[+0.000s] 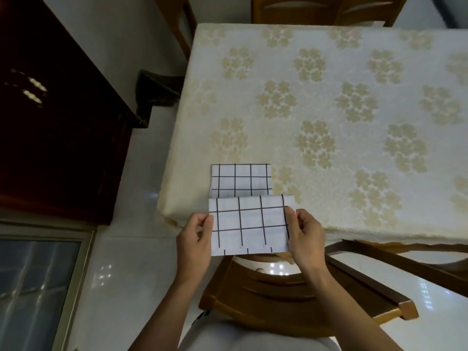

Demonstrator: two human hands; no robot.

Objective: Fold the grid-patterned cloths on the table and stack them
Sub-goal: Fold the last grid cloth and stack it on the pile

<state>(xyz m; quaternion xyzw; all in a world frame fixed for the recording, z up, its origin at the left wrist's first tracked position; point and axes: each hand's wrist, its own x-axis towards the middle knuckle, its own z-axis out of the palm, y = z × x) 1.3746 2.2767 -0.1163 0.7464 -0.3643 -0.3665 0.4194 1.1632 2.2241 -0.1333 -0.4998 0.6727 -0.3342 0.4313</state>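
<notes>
Pinching, left hand [195, 239]: thumb on top and fingers curled underneath, it grips the left edge of the held cloth [249, 225].
Right hand [307, 236]: mirrors it, with thumb and curled fingers pinching the right edge.
Held cloth: a white, black-gridded rectangle, already folded to several layers and stretched flat between both hands at the table's near left corner, above the chair back.
Handling: probably very light, soft and limp. It looks flat only because both edges are pulled apart, so it would likely sag or unfold if one side were let go. It is not fragile, and it should not slip under a pinch.
Where to hold: on the two short edges near the corners, catching all the layers together.
Folded cloth [240, 179]: same pattern, lying flat on the table just beyond the held one. Whether the two touch cannot be told.
Table [329, 110]: covered in cream floral fabric, which should give some grip.
Chair [266, 295]: wooden, tucked under the near edge below the hands.
</notes>
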